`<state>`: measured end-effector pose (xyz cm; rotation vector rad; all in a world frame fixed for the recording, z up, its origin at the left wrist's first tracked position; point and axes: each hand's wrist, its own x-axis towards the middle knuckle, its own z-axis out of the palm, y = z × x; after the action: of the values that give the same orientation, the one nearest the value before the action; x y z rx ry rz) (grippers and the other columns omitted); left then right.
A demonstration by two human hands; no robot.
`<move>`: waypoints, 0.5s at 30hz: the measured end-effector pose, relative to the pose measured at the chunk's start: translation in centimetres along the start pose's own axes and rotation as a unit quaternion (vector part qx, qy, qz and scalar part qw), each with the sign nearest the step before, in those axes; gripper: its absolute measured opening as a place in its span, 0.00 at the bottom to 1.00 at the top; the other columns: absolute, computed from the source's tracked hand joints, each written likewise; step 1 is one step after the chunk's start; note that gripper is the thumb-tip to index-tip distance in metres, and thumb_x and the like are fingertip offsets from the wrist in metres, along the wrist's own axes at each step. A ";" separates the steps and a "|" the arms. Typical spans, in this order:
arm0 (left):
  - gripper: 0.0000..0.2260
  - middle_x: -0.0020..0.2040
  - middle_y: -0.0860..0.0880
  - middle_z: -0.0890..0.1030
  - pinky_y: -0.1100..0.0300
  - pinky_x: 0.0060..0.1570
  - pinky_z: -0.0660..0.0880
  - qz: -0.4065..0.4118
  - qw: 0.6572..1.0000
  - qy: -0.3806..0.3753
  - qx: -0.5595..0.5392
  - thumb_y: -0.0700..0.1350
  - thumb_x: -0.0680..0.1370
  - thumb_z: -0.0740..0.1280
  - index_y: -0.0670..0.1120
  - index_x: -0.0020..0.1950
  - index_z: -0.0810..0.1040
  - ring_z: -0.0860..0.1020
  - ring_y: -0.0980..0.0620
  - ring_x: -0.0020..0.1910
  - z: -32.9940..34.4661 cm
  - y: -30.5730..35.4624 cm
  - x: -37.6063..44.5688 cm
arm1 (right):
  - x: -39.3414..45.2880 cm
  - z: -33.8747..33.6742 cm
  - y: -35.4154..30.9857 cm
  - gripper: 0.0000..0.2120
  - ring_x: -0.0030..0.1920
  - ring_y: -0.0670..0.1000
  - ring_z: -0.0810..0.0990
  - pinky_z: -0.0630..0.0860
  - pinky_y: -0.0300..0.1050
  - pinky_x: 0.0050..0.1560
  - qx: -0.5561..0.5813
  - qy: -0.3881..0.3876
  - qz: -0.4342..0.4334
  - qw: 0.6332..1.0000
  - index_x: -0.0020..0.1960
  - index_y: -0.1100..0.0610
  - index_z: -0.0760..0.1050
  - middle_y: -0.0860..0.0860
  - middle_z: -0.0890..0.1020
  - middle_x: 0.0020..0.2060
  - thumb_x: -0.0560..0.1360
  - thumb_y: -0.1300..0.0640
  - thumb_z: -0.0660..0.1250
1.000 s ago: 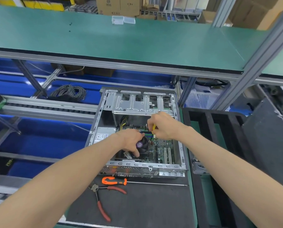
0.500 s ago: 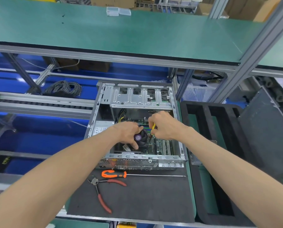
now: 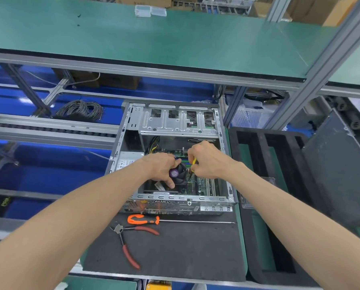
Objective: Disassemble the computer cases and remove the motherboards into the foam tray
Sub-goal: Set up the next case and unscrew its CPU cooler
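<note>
An open metal computer case [image 3: 176, 120] lies on a dark mat in front of me. Its green motherboard [image 3: 204, 185] sits inside, with a black cooler fan [image 3: 180, 174] on it. My left hand [image 3: 161, 169] rests on the fan, fingers spread around its left side. My right hand [image 3: 206, 160] grips a small yellow-handled tool [image 3: 193, 162], whose tip points down at the board just right of the fan. A black foam tray [image 3: 252, 164] with long slots stands to the right of the case.
An orange-handled screwdriver [image 3: 142, 219] and red-handled pliers [image 3: 131, 255] lie on the mat [image 3: 175, 252] before the case. A green shelf [image 3: 154, 38] overhangs the bench. A grey panel [image 3: 338, 170] leans at the right. A coil of cable [image 3: 80, 109] lies behind on the left.
Both hands stay on the fan and the tool inside the case. The camera has tilted a little, so the case sits slightly lower and nearer in view.
</note>
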<state>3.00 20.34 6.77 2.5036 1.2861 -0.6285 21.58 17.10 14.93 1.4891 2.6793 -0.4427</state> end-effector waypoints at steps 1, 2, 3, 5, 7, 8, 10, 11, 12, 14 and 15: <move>0.49 0.65 0.43 0.73 0.51 0.59 0.72 0.001 1.000 0.001 -0.002 0.68 0.71 0.70 0.46 0.82 0.53 0.72 0.43 0.66 -0.1 0.0 0.0 | 0.0 0.0 0.0 0.07 0.44 0.55 0.72 0.77 0.52 0.46 -0.002 -0.002 -0.001 1.000 0.48 0.60 0.80 0.56 0.80 0.44 0.70 0.64 0.68; 0.49 0.64 0.43 0.73 0.51 0.59 0.72 0.002 1.000 0.002 -0.003 0.68 0.71 0.70 0.45 0.82 0.53 0.73 0.43 0.66 -0.2 0.0 -0.1 | 0.0 0.1 0.0 0.07 0.44 0.55 0.72 0.77 0.52 0.46 -0.004 -0.004 -0.002 1.000 0.48 0.60 0.80 0.56 0.81 0.44 0.70 0.64 0.68; 0.49 0.64 0.43 0.73 0.52 0.58 0.72 0.003 1.000 0.003 -0.004 0.68 0.71 0.70 0.45 0.82 0.53 0.73 0.43 0.65 -0.3 0.0 -0.1 | 0.0 0.1 0.0 0.07 0.44 0.55 0.73 0.76 0.51 0.45 -0.005 -0.003 -0.003 1.000 0.47 0.60 0.80 0.56 0.80 0.44 0.70 0.63 0.68; 0.49 0.64 0.43 0.73 0.52 0.58 0.72 0.003 1.000 0.003 -0.005 0.68 0.71 0.70 0.45 0.82 0.53 0.72 0.43 0.65 -0.4 0.1 -0.2 | 0.1 0.1 0.1 0.05 0.45 0.56 0.74 0.74 0.49 0.44 -0.009 -0.007 -0.006 1.000 0.47 0.59 0.79 0.56 0.79 0.42 0.70 0.62 0.69; 0.49 0.64 0.44 0.73 0.52 0.58 0.72 0.001 1.000 0.002 -0.011 0.67 0.71 0.70 0.45 0.82 0.53 0.73 0.43 0.65 -0.4 0.1 -0.2 | 0.1 0.2 0.0 0.03 0.46 0.59 0.75 0.74 0.50 0.43 -0.014 -0.013 -0.004 1.000 0.46 0.58 0.76 0.55 0.75 0.39 0.73 0.60 0.68; 0.49 0.63 0.44 0.72 0.52 0.58 0.72 0.000 1.000 0.001 -0.013 0.67 0.71 0.70 0.45 0.82 0.53 0.72 0.43 0.65 -0.5 0.2 -0.2 | 0.1 0.3 -0.1 0.04 0.46 0.60 0.76 0.74 0.51 0.43 -0.022 -0.015 0.000 1.000 0.45 0.58 0.75 0.54 0.72 0.38 0.75 0.58 0.67; 0.48 0.61 0.45 0.73 0.52 0.55 0.72 -0.004 1.000 0.004 -0.017 0.67 0.71 0.71 0.44 0.81 0.55 0.73 0.44 0.65 -0.6 0.2 -0.3 | 0.2 0.6 -0.3 0.10 0.43 0.62 0.73 0.73 0.52 0.41 -0.043 -0.017 0.011 0.999 0.45 0.59 0.71 0.52 0.65 0.35 0.78 0.53 0.65; 0.46 0.56 0.47 0.73 0.52 0.51 0.72 -0.009 1.000 0.012 -0.023 0.67 0.71 0.72 0.43 0.79 0.59 0.74 0.44 0.62 -0.6 0.3 -0.4 | 0.4 0.8 -0.4 0.12 0.41 0.60 0.70 0.71 0.52 0.40 -0.049 -0.013 0.015 0.999 0.43 0.59 0.68 0.51 0.62 0.34 0.79 0.52 0.64; 0.44 0.51 0.49 0.71 0.54 0.47 0.70 -0.015 0.999 0.019 -0.034 0.66 0.70 0.73 0.41 0.76 0.64 0.75 0.45 0.59 -0.6 0.3 -0.5 | 0.5 0.8 -0.7 0.13 0.40 0.59 0.68 0.69 0.51 0.39 -0.052 -0.013 0.013 0.998 0.42 0.58 0.65 0.51 0.60 0.34 0.80 0.52 0.64; 0.38 0.47 0.51 0.68 0.55 0.43 0.68 -0.023 0.998 0.024 -0.049 0.65 0.69 0.75 0.42 0.69 0.71 0.75 0.46 0.53 -0.6 0.3 -0.6 | 0.8 0.7 -1.2 0.14 0.39 0.58 0.66 0.66 0.50 0.39 -0.052 -0.026 -0.006 0.998 0.40 0.56 0.61 0.50 0.59 0.34 0.79 0.55 0.65; 0.34 0.48 0.51 0.71 0.54 0.43 0.69 -0.021 0.998 0.019 -0.048 0.64 0.69 0.75 0.43 0.66 0.73 0.76 0.45 0.54 -0.6 0.2 -0.6 | 0.9 0.5 -1.5 0.15 0.39 0.58 0.67 0.66 0.50 0.38 -0.055 -0.036 -0.020 0.998 0.39 0.55 0.61 0.49 0.59 0.34 0.78 0.57 0.65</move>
<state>3.04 20.03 7.55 2.4281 1.3525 -0.5169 19.77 17.02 14.64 1.3658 2.6355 -0.3367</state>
